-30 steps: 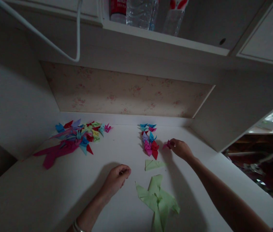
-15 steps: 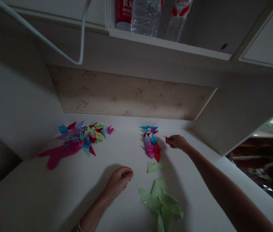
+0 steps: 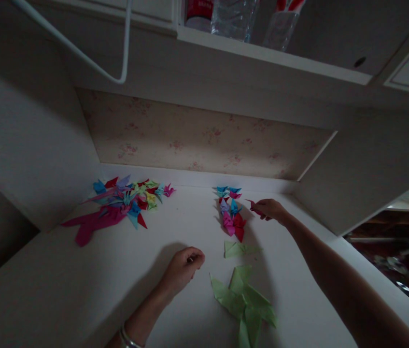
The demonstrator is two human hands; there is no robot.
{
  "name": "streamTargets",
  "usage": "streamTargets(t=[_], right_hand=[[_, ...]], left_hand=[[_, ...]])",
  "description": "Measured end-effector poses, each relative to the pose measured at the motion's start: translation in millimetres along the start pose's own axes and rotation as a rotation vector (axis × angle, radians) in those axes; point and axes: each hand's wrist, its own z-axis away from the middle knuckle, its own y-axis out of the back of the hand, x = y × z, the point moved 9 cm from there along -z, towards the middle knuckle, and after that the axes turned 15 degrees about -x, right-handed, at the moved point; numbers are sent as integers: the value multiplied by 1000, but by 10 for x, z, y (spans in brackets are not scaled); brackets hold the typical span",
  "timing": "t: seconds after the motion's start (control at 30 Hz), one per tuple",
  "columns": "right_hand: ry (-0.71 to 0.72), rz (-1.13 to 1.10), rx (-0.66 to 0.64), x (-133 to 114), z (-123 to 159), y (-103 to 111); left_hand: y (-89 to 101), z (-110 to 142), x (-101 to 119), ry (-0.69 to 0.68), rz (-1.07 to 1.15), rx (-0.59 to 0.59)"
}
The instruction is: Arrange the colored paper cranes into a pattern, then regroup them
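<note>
My right hand point(image 3: 271, 210) reaches to the far side of the white desk point(image 3: 63, 285) and pinches a small folded pink paper piece point(image 3: 252, 205), just right of a short row of folded paper pieces point(image 3: 231, 212) in blue, pink and red. My left hand point(image 3: 184, 268) rests on the desk nearer me with its fingers curled into a loose fist; nothing shows in it. A folded light green paper point(image 3: 238, 249) lies between the hands, and a pile of green paper scraps point(image 3: 246, 302) lies closer to me.
At the far left sits a heap of colourful folded pieces point(image 3: 132, 198) with magenta paper strips point(image 3: 91, 224). A floral back panel closes the desk alcove. Bottles point(image 3: 233, 14) stand on the shelf above. A white cable point(image 3: 81, 53) hangs at upper left.
My right hand has moved farther back and slightly right with the pink piece pinched in it. My left hand has stayed curled in place. The view has shifted a little.
</note>
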Motion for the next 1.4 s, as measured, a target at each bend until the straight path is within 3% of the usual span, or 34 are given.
streamTargets(t=[0.37,0.63,0.83,1.4], right_hand=[[186,282,137,-47,77,148],[254,457,141,-159,15,2],[272,494,105,-197,-78,-114],[232,528,141,-240,-33,-183]], left_hand=[[-8,1,4,26,-3,-4],[-15,34,64,51,-7,-3],[-13,11,35,49,-13,-11],[-12,-7,-12,44,-41,-20]])
